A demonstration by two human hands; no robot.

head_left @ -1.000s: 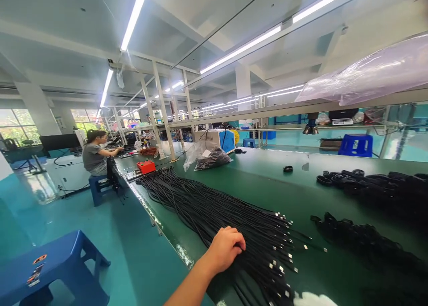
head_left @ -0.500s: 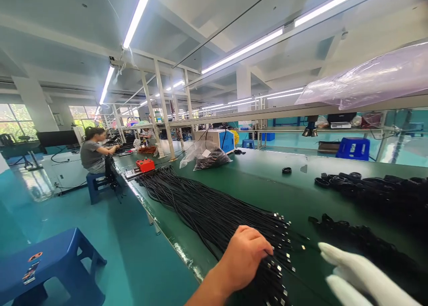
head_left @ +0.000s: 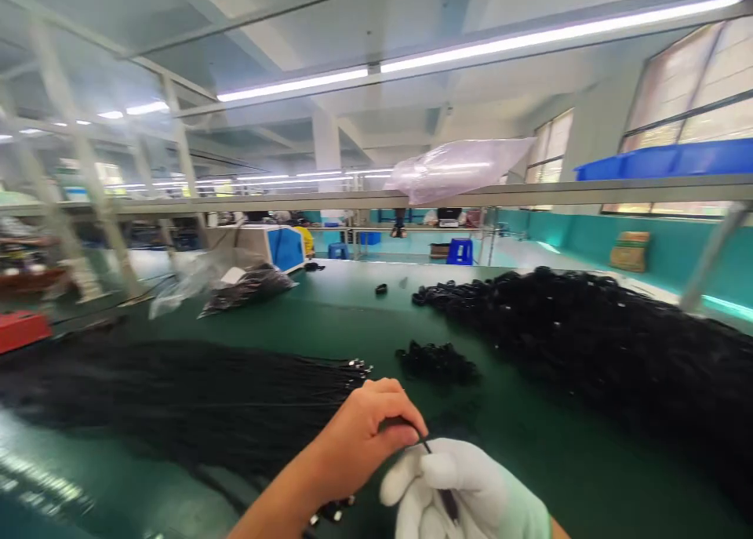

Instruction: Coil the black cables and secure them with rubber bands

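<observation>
My bare left hand [head_left: 368,429] pinches a thin black cable [head_left: 424,446] between thumb and fingers. Close against it, my right hand [head_left: 452,484] in a white glove is closed around the same cable, and a dark end shows between the gloved fingers. To the left lies a long bundle of straight black cables [head_left: 205,390] with small silvery connector ends, blurred in part. Beyond my hands sits a small heap of coiled black cables [head_left: 438,362].
A large pile of coiled black cables [head_left: 565,335] covers the table's right side. Toward the back left are a clear plastic bag of dark items [head_left: 250,284] and a blue-and-white machine [head_left: 285,247]. A shelf [head_left: 329,203] runs across the back, with a plastic-wrapped bundle [head_left: 459,166] on it.
The view has swung to the right. My left hand has moved away from the bundle's ends with a cable, and my gloved right hand has come to it and closed on that cable.
</observation>
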